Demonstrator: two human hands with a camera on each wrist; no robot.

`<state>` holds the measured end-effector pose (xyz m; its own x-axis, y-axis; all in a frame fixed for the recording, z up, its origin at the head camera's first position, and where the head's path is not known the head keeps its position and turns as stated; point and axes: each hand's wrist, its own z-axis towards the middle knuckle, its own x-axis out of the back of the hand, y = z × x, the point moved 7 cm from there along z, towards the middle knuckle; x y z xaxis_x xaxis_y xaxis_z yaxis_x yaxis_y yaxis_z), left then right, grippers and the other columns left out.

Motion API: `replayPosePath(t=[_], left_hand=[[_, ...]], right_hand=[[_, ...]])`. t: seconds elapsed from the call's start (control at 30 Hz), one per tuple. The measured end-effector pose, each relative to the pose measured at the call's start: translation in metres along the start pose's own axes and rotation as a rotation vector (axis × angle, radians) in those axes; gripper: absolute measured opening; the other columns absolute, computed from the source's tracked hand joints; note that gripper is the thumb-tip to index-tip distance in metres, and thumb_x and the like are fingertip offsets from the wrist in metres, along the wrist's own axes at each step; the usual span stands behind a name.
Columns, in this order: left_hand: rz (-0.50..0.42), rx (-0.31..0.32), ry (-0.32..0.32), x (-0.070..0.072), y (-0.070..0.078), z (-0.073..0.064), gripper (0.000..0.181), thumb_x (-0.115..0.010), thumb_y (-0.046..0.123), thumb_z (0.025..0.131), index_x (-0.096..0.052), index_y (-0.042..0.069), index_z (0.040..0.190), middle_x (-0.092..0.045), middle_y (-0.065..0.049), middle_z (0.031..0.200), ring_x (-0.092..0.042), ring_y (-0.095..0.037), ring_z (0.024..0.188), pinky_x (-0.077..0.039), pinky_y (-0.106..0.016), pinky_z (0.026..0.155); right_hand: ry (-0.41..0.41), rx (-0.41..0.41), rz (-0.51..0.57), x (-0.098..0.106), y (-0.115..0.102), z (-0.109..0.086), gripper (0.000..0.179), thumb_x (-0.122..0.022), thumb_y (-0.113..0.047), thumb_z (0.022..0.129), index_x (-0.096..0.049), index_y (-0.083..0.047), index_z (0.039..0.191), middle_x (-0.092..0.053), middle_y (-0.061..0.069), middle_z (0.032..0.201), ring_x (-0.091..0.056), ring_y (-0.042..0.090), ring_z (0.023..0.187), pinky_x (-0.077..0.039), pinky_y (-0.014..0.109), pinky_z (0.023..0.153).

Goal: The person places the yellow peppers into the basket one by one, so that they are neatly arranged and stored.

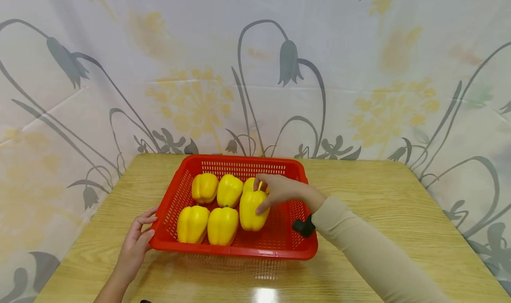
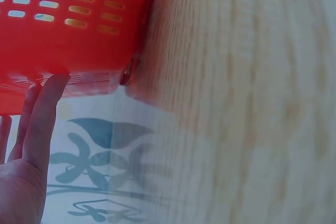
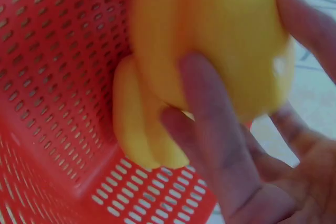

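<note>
Several yellow bell peppers (image 1: 222,226) sit inside a red plastic basket (image 1: 271,253) with slotted walls. My right hand (image 1: 281,189) holds one yellow bell pepper (image 1: 252,210) between thumb and fingers, above the basket's floor. Behind it, another pepper (image 1: 249,184) is partly hidden by the hand and the held one. The right wrist view shows the fingers spread around the held pepper (image 3: 220,40), with a second pepper (image 3: 139,119) below. At the basket's left side, my left hand (image 1: 133,246) touches the rim. Its fingers (image 2: 44,119) reach straight to the basket in the left wrist view.
A wood-grain table (image 1: 371,214) carries the basket near its back edge. Behind it hangs a pale cloth (image 1: 343,116) printed with grey and yellow flowers. A small black object (image 1: 304,226) shows at the right wrist, over the basket's right wall.
</note>
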<state>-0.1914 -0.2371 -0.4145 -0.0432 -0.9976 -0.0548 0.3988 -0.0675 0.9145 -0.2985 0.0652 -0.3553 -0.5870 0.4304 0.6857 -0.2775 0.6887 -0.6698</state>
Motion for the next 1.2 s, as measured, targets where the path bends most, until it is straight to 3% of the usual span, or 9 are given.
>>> replayPosePath(t=[0.1,0.27,0.53,0.67,0.87,1.03,1.2], left_hand=[[-0.007,-0.006,0.002,0.0,0.0,0.0,0.024,-0.033,-0.008,0.095,-0.048,0.004,0.108,-0.042,0.002,0.131,-0.056,-0.006,0.104,-0.054,-0.024,0.067],[-0.01,-0.005,-0.002,-0.001,0.0,0.001,0.025,-0.033,-0.008,0.095,-0.049,0.005,0.108,-0.042,0.001,0.131,-0.056,-0.006,0.104,-0.054,-0.025,0.067],[0.003,0.014,0.006,-0.001,0.001,0.0,0.022,-0.034,-0.006,0.095,-0.049,0.004,0.108,-0.041,0.0,0.131,-0.056,-0.006,0.104,-0.054,-0.025,0.066],[0.013,0.025,0.009,0.0,0.001,0.0,0.021,-0.034,-0.005,0.095,-0.048,0.002,0.108,-0.041,0.001,0.131,-0.055,-0.006,0.104,-0.054,-0.025,0.067],[0.02,0.035,0.013,0.001,0.001,0.0,0.02,-0.035,-0.004,0.096,-0.048,0.003,0.109,-0.04,0.001,0.131,-0.055,-0.004,0.104,-0.054,-0.024,0.067],[0.012,0.025,0.009,0.001,0.0,0.0,0.02,-0.034,-0.005,0.096,-0.048,0.002,0.108,-0.041,0.002,0.13,-0.055,-0.005,0.104,-0.054,-0.025,0.067],[0.002,0.019,0.005,0.0,0.0,0.0,0.021,-0.034,-0.006,0.095,-0.048,0.003,0.108,-0.042,0.002,0.13,-0.055,-0.006,0.104,-0.054,-0.025,0.066]], right_hand=[[-0.085,-0.036,0.034,-0.012,0.001,0.001,0.048,-0.083,-0.015,0.069,-0.049,-0.012,0.103,-0.052,0.01,0.101,-0.057,0.022,0.076,-0.053,0.031,0.066],[-0.16,-0.053,0.002,-0.027,0.003,0.002,0.042,-0.08,-0.011,0.072,-0.05,-0.012,0.101,-0.052,0.009,0.099,-0.056,0.02,0.077,-0.052,0.03,0.067],[-0.189,-0.028,-0.08,-0.035,0.004,0.002,0.04,-0.081,-0.011,0.071,-0.052,-0.016,0.099,-0.054,0.007,0.112,-0.052,0.02,0.095,-0.049,0.03,0.075],[-0.179,-0.026,-0.114,-0.031,0.004,0.001,0.042,-0.081,-0.014,0.072,-0.054,-0.018,0.104,-0.055,0.004,0.111,-0.052,0.02,0.097,-0.049,0.03,0.078],[-0.088,0.066,-0.096,-0.017,-0.003,-0.002,0.033,-0.074,-0.019,0.08,-0.057,-0.015,0.108,-0.058,0.002,0.102,-0.055,0.019,0.094,-0.049,0.029,0.075],[0.051,0.141,-0.015,0.001,-0.011,-0.013,0.029,-0.07,-0.023,0.084,-0.058,-0.011,0.107,-0.059,0.001,0.1,-0.058,0.021,0.095,-0.051,0.028,0.074],[0.202,0.183,0.0,0.016,-0.016,-0.031,0.028,-0.068,-0.024,0.085,-0.059,-0.008,0.106,-0.06,-0.002,0.095,-0.057,0.019,0.091,-0.05,0.028,0.073]])
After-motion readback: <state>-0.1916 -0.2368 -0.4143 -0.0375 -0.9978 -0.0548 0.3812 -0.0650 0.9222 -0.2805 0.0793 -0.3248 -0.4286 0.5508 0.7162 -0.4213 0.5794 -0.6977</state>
